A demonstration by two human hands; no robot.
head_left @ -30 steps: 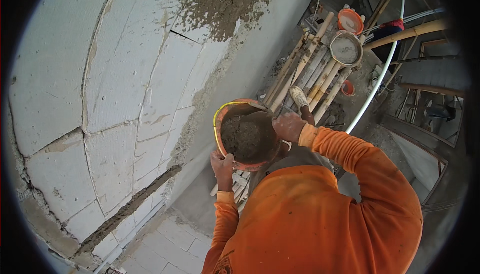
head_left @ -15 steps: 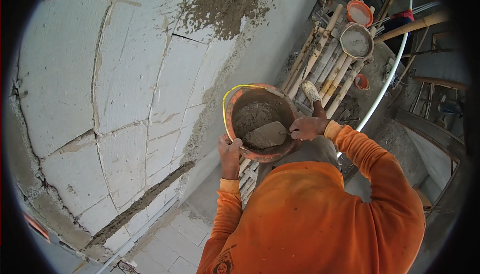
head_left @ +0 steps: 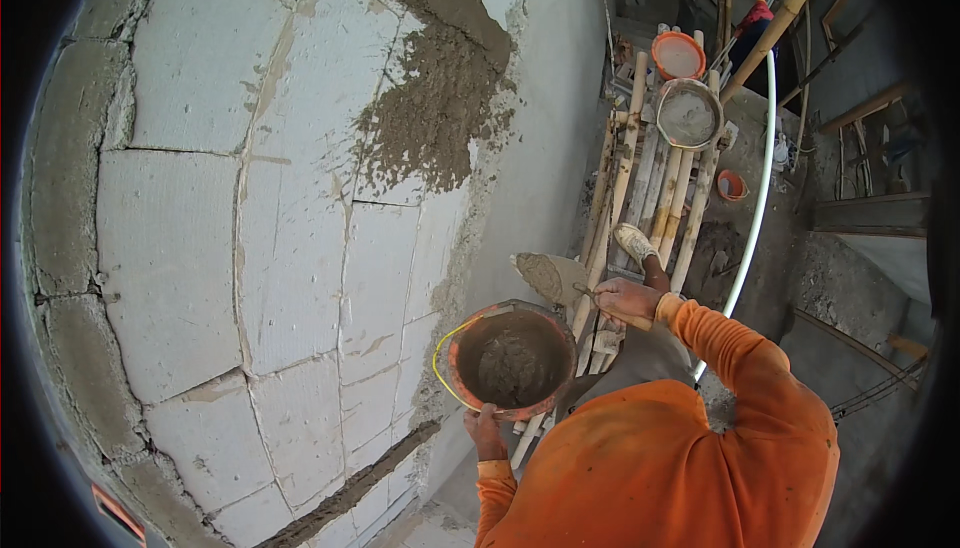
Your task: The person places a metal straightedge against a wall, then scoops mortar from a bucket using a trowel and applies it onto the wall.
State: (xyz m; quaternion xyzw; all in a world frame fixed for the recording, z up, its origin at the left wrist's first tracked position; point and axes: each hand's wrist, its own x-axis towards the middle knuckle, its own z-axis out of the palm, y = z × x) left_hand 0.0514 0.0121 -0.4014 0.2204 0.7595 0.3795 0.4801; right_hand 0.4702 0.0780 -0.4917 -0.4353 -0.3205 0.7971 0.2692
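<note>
My left hand [head_left: 487,432] grips the lower rim of an orange bucket [head_left: 520,410] with grey-brown mortar inside and a yellow handle. My right hand [head_left: 625,303] is closed on the handle of a trowel [head_left: 560,280], whose blade carries mortar just above the bucket's upper edge. On my left is a wall of white blocks [head_left: 170,258], with a large splattered patch of wet mortar [head_left: 420,108] high in view and a dark mortar strip along its lower part.
Bamboo poles and boards [head_left: 685,228] form a platform under my shoe [head_left: 635,246]. It bears a grey-filled basin [head_left: 714,108] and an orange container [head_left: 653,55]. A small orange bucket [head_left: 731,186] lies beside it. A long white pipe [head_left: 742,278] and bamboo poles run along the right.
The trowel has risen out of the bucket with mortar on it, moving beyond the upper rim. The view has shifted, bringing more of the mortar patch into sight; the bucket sits lower in view.
</note>
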